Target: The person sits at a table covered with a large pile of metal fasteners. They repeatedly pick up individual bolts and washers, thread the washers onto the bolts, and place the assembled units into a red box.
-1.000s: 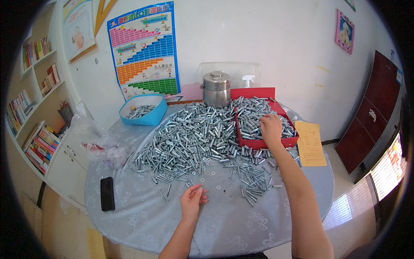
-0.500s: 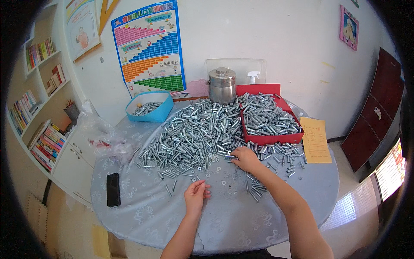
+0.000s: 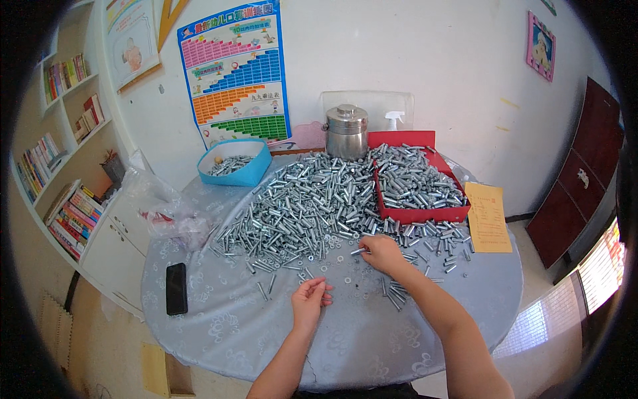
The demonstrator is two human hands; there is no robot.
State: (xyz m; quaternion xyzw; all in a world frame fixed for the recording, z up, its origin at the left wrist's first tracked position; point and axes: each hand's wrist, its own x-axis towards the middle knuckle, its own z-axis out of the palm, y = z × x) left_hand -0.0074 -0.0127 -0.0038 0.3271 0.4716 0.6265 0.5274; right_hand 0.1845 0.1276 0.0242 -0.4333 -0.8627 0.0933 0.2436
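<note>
A big heap of silver bolts (image 3: 306, 206) covers the middle of a round table with a pale patterned cloth (image 3: 226, 326). My right hand (image 3: 380, 253) rests at the near edge of the heap and pinches one bolt (image 3: 359, 251) between its fingers. My left hand (image 3: 311, 297) hovers closer to me with fingertips pinched together; whether a small part sits in them I cannot tell. Loose washers and a few bolts lie scattered between the two hands. A red tray (image 3: 417, 216) filled with bolts stands beyond my right hand.
A blue bowl (image 3: 247, 174) with small parts sits at the back left, a steel pot (image 3: 346, 131) at the back. A black phone (image 3: 176, 288) and a crumpled plastic bag (image 3: 159, 206) lie left. A yellow paper (image 3: 488, 217) lies right.
My right hand has come back from the red tray to the near edge of the heap and now pinches a bolt. My left hand stayed in about the same place.
</note>
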